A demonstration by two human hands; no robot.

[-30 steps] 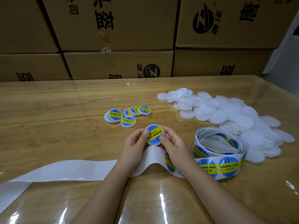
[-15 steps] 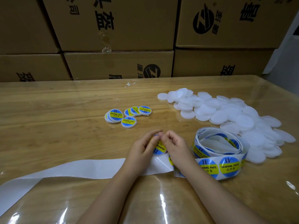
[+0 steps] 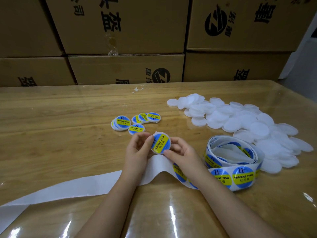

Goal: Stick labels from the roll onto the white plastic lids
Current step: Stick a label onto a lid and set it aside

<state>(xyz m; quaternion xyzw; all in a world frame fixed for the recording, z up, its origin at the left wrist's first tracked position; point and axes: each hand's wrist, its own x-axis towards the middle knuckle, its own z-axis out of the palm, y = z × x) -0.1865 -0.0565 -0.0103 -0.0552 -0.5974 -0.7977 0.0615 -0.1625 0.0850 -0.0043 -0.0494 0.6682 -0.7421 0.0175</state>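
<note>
Blue and yellow mark the label on the one lid [image 3: 160,143] in hand, seen from the head view. Both forearms enter from the bottom edge and converge at centre, above the tabletop [image 3: 51,134].

Left hand [image 3: 138,152]: palm turned inward, fingers [image 3: 148,143] curled, thumb pressed on the lid's left edge. Right hand [image 3: 181,154]: thumb on the lid's lower right rim, other fingers cupped behind it. The lid is pinched between the two hands, raised off the tabletop and tilted towards the camera. Its label reads "SOLDERING PASTE" on a yellow band, running diagonally; a thin white rim shows around it.

Beyond the left hand, a small cluster of labelled lids [image 3: 136,121] lies on the tabletop, some overlapping. To the right rear, a large pile of bare lids [image 3: 248,127] is spread out, well apart from the cluster.

The roll [image 3: 235,162] sits loosely coiled just right of the right forearm, near the pile's front edge, with printed labels facing outward. Its strip passes under both wrists. The spent backing [image 3: 60,189] continues as plain white to the lower left edge.

Cardboard boxes [image 3: 127,69] with black print are stacked along the tabletop's far side.
</note>
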